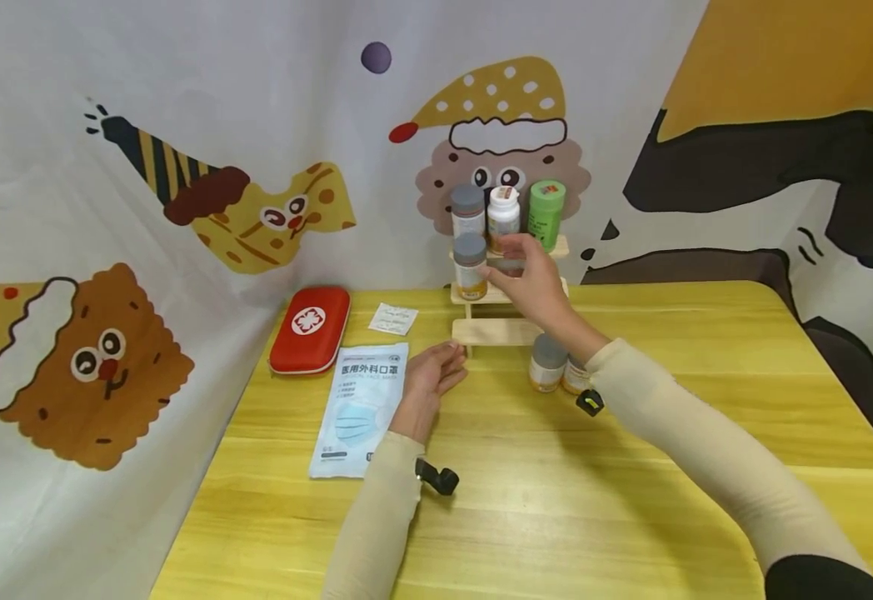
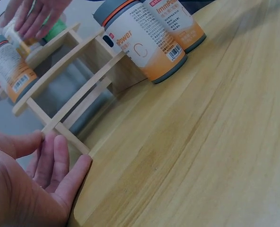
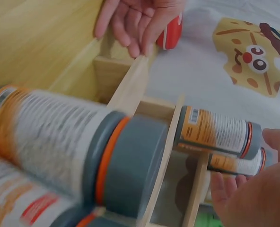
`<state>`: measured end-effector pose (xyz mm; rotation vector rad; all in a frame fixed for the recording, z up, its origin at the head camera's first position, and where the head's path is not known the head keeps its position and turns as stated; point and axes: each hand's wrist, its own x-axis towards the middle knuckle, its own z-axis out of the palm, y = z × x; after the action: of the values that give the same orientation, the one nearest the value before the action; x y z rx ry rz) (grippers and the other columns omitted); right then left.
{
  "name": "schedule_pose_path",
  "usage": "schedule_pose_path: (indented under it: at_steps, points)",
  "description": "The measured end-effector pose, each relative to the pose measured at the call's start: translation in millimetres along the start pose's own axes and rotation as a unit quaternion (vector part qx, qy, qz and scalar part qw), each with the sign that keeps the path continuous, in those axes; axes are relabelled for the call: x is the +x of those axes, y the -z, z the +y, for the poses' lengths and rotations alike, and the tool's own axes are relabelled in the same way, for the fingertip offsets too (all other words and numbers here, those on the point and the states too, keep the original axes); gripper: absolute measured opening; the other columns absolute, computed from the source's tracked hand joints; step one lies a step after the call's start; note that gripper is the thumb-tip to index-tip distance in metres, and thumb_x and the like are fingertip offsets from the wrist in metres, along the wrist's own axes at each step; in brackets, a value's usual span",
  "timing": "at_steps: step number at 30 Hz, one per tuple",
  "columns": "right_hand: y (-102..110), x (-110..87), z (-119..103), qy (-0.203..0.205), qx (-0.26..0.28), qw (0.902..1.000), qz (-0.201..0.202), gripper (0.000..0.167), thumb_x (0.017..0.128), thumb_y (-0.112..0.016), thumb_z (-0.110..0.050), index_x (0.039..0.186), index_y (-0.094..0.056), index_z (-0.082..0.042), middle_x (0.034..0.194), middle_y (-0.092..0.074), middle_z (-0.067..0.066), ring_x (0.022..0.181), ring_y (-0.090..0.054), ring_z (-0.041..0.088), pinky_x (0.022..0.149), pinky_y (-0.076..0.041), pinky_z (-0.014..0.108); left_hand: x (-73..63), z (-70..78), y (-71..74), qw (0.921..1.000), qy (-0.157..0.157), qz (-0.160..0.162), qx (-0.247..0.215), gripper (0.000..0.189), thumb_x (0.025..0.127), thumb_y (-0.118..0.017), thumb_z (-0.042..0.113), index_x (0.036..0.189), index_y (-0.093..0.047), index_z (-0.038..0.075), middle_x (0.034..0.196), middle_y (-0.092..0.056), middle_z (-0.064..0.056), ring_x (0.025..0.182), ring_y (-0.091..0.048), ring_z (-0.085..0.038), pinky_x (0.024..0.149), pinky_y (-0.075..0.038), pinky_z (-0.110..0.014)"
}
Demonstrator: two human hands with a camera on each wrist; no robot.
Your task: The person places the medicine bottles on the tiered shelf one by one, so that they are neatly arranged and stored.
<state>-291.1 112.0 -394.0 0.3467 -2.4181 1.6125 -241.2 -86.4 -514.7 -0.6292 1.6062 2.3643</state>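
Observation:
A tiered wooden rack stands at the back of the table. My left hand pinches the left end of its lowest tier between thumb and fingers. My right hand reaches over the middle tier, thumb and fingers apart beside the grey-lidded supplement bottle there. The right wrist view shows that hand around the lid end with a gap. On the top tier are another grey-lidded bottle, a white bottle and a green bottle.
Two more grey-lidded bottles stand on the table before the rack's right end, partly behind my right forearm in the head view. At left lie a red first-aid case, a small white packet and a face mask pack. A printed cloth hangs behind.

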Motion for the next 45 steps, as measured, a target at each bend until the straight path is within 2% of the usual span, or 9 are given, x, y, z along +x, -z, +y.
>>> schedule_pose_path:
  at_steps: [9, 14, 21, 23, 25, 30, 33, 37, 45]
  points:
    - [29, -16.4, 11, -0.018, -0.031, 0.9991, -0.025, 0.059, 0.097, -0.079, -0.030, 0.144, -0.054, -0.004, 0.143, -0.061, 0.018, 0.133, -0.058, 0.035, 0.111, -0.056, 0.053, 2.1, 3.8, 3.2, 1.0000, -0.005, 0.000, -0.001, 0.026, 0.101, -0.073, 0.016, 0.125, -0.074, 0.005, 0.105, -0.081, -0.004, 0.093, -0.077, -0.013, 0.099, -0.066, -0.042]
    - [49, -34.7, 27, -0.023, -0.038, 0.9978, -0.049, 0.056, 0.099, -0.077, -0.033, 0.144, -0.056, -0.008, 0.144, -0.061, 0.016, 0.135, -0.056, 0.033, 0.113, -0.053, 0.055, 2.8, 3.0, 2.6, 1.0000, -0.001, 0.000, -0.002, 0.024, 0.101, -0.074, 0.015, 0.123, -0.075, 0.006, 0.102, -0.081, -0.003, 0.091, -0.077, -0.012, 0.099, -0.067, -0.041]
    - [77, -62.7, 47, -0.022, -0.065, 0.9933, -0.093, 0.052, 0.102, -0.073, -0.033, 0.143, -0.058, -0.005, 0.144, -0.063, 0.018, 0.137, -0.056, 0.036, 0.122, -0.043, 0.058, 3.8, 2.2, 1.9, 1.0000, -0.001, 0.001, -0.008, 0.024, 0.101, -0.073, 0.012, 0.123, -0.076, 0.005, 0.101, -0.082, -0.003, 0.089, -0.077, -0.013, 0.098, -0.067, -0.042]
    - [84, -70.5, 53, -0.028, -0.058, 0.9928, -0.101, 0.052, 0.103, -0.072, -0.032, 0.144, -0.057, -0.005, 0.145, -0.062, 0.017, 0.138, -0.055, 0.035, 0.123, -0.042, 0.057, 4.4, 2.2, 2.1, 1.0000, -0.003, 0.003, -0.008, 0.024, 0.101, -0.073, 0.011, 0.124, -0.076, 0.005, 0.101, -0.082, -0.003, 0.089, -0.077, -0.013, 0.099, -0.067, -0.043]
    - [92, -78.9, 59, -0.028, -0.049, 0.9926, -0.107, 0.051, 0.104, -0.070, -0.030, 0.147, -0.055, -0.006, 0.147, -0.061, 0.016, 0.137, -0.054, 0.031, 0.122, -0.044, 0.050, 4.5, 2.3, 2.1, 1.0000, -0.003, 0.003, -0.007, 0.024, 0.101, -0.073, 0.011, 0.124, -0.076, 0.005, 0.101, -0.082, -0.003, 0.089, -0.077, -0.013, 0.100, -0.066, -0.043]
    - [107, -99.1, 79, -0.030, 0.027, 0.9927, -0.114, 0.048, 0.108, -0.064, -0.018, 0.152, -0.051, -0.003, 0.150, -0.058, 0.015, 0.136, -0.054, 0.018, 0.112, -0.048, 0.017, 4.1, 2.6, 1.0, 1.0000, -0.002, -0.001, -0.007, 0.025, 0.101, -0.073, 0.012, 0.125, -0.076, 0.005, 0.103, -0.082, -0.004, 0.090, -0.077, -0.012, 0.102, -0.065, -0.044]
    - [112, -108.5, 91, -0.038, 0.077, 0.9893, -0.118, 0.048, 0.109, -0.061, -0.015, 0.153, -0.049, -0.001, 0.151, -0.057, 0.009, 0.136, -0.054, 0.010, 0.106, -0.047, 0.007, 4.8, 2.6, 0.7, 1.0000, -0.002, -0.002, -0.008, 0.025, 0.101, -0.073, 0.013, 0.124, -0.076, 0.006, 0.104, -0.082, -0.004, 0.091, -0.077, -0.012, 0.101, -0.066, -0.043]
    - [116, -119.8, 105, -0.065, 0.099, 0.9856, -0.121, 0.050, 0.108, -0.062, -0.014, 0.155, -0.047, -0.003, 0.151, -0.057, -0.002, 0.134, -0.052, 0.002, 0.104, -0.047, 0.007, 4.2, 2.6, 0.5, 1.0000, 0.000, -0.003, -0.004, 0.024, 0.101, -0.073, 0.014, 0.125, -0.076, 0.006, 0.105, -0.082, -0.004, 0.092, -0.077, -0.012, 0.101, -0.066, -0.042]
    - [113, -130.9, 115, -0.082, 0.124, 0.9809, -0.125, 0.056, 0.103, -0.067, -0.005, 0.155, -0.047, -0.003, 0.140, -0.062, -0.012, 0.129, -0.058, 0.002, 0.106, -0.052, 0.010, 3.1, 1.8, -0.2, 1.0000, 0.001, -0.001, -0.006, 0.024, 0.101, -0.073, 0.013, 0.124, -0.076, 0.006, 0.104, -0.082, -0.004, 0.090, -0.077, -0.011, 0.101, -0.066, -0.044]
